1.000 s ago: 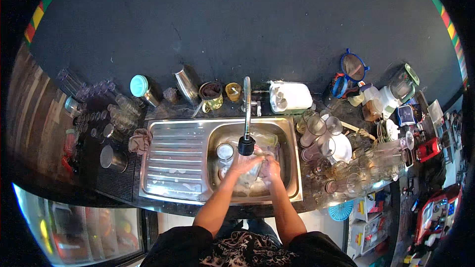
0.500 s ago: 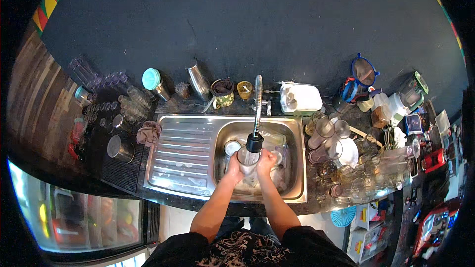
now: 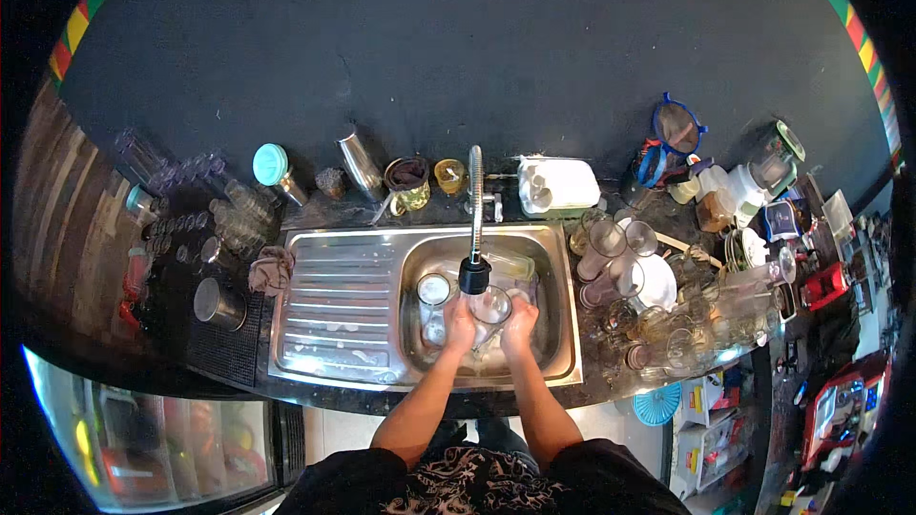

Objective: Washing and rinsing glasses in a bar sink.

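Observation:
A clear drinking glass [image 3: 493,305] is between my two hands, low in the steel sink basin [image 3: 565,324], its round mouth showing. My left hand [image 3: 459,326] closes on its left side. On the other side my right hand [image 3: 520,320] grips it, fingers curled. Just above and slightly left hangs the black nozzle [image 3: 474,277] of a tap with a coiled metal neck [image 3: 476,205]. Left of my hands, another glass [image 3: 434,288] stands in the basin. Behind them lies a clear container [image 3: 513,267]. My hands partly hide the basin floor.
A ridged steel drainboard [image 3: 339,305] joins the basin on the left, with a crumpled cloth [image 3: 271,271] at its edge. Many glasses [image 3: 682,343] crowd the right counter beside a white plate [image 3: 656,282]. Along the wall stand a steel shaker [image 3: 360,167], a mug [image 3: 408,186] and a white tub [image 3: 558,187].
The glass and both hands have moved right relative to the nozzle, so the glass is no longer straight below it. The whole view has shifted slightly.

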The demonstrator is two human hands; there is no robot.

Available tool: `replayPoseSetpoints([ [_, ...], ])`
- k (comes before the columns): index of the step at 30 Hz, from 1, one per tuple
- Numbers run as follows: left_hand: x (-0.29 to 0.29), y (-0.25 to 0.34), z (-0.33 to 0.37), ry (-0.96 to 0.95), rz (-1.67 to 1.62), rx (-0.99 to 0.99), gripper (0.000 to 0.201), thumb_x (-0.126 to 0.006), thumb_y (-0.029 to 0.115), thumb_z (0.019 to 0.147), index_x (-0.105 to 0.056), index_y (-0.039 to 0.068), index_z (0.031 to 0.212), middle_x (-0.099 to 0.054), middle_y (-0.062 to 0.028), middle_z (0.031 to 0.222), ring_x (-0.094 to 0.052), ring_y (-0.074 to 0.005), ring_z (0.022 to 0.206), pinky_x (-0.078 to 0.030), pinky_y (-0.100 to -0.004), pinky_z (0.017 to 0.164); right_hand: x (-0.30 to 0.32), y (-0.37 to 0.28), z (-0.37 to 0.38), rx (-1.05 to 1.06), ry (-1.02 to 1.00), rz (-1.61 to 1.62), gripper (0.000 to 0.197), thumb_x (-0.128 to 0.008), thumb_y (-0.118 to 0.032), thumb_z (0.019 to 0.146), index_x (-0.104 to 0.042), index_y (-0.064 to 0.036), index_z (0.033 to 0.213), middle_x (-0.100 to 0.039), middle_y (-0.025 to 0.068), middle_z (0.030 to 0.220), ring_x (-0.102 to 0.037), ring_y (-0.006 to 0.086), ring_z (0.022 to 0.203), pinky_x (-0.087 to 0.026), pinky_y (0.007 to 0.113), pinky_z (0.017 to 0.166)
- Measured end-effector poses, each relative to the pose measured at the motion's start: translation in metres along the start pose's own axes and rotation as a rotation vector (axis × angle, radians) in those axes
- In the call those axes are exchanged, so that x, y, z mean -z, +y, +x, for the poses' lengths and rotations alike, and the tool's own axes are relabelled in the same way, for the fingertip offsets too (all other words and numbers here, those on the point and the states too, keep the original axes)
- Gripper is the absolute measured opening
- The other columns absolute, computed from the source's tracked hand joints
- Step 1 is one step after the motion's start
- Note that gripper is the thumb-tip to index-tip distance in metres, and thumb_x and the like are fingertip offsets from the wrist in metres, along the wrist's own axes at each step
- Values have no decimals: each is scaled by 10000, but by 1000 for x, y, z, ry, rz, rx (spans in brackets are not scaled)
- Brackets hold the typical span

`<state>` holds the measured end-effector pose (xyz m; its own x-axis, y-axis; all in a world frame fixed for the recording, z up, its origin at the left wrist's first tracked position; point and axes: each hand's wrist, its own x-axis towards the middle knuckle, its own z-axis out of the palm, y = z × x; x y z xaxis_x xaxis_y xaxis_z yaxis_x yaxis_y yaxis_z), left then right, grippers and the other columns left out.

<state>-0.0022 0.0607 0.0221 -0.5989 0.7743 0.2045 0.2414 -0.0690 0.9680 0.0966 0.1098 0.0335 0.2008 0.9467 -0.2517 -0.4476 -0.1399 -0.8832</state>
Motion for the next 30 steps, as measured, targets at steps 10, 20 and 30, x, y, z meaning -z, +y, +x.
replayPoseSetpoints([
  [10,50,-13,13,-84,-379,441,400,-376,310,922,-644,39,1041,-672,-92,978,-627,-189,880,-472,-320,811,-17,37,0,-69,62,172,261,-586,-65,761,-456,-95,536,-435,-45,567,-407,93,533,-333,308,486],
  [20,55,-2,15,-145,-355,452,427,-376,325,915,-649,31,1064,-662,-84,989,-600,-189,926,-439,-306,843,-24,36,2,-206,-57,198,223,-539,-137,787,-552,-19,598,-540,20,621,-501,138,563,-410,333,518],
  [30,46,-18,21,-222,-440,716,547,-379,529,918,-580,61,1118,-644,-97,1021,-610,-209,902,-456,-342,839,0,-2,-11,-791,-461,-43,242,-476,-342,910,-524,-141,782,-477,10,609,-473,153,495,-370,292,425],
])
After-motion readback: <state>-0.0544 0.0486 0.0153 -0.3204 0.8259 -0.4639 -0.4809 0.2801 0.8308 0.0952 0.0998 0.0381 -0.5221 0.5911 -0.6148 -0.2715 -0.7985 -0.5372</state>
